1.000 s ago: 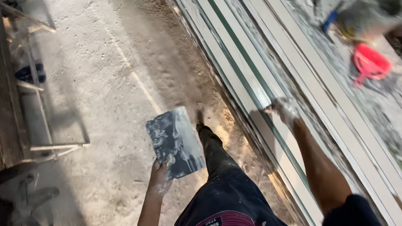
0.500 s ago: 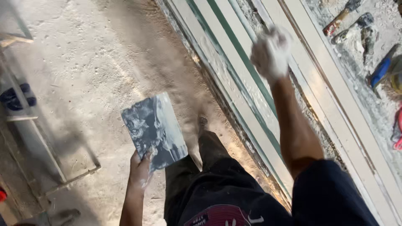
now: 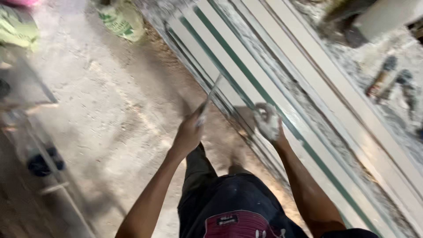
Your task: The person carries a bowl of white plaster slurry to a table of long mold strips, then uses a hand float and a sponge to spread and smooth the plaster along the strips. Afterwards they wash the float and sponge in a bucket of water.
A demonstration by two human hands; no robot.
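The left hand (image 3: pixel 188 134) is closed in a firm grip around the handle of a flat plastering board (image 3: pixel 209 100), which shows edge-on here as a thin pale strip rising up and to the right from the fist. The board's far end reaches over the near edge of the long white frame sections (image 3: pixel 246 57) that lie on the floor (image 3: pixel 110 105), running from the top middle of the view down to the lower right corner, with dark green strips between the white rails.

The right hand (image 3: pixel 266 121) is caked in white plaster and rests on the frame sections, just beside one of the green strips. Its fingers look curled, but the blur and the coating make it impossible to tell whether they grip anything. The two hands are near each other, the left over the floor's dusty edge, the right over the frame.

Below both arms the person's dark trousers (image 3: pixel 229 198) show, with one leg stepping forward between the hands. A green and white sack (image 3: pixel 121 20) sits on the floor near the top left, at the far end of the frame. On the rubble-strewn ground beyond the frame's right edge lies a tube-shaped tool (image 3: pixel 382 81), well apart from either hand.
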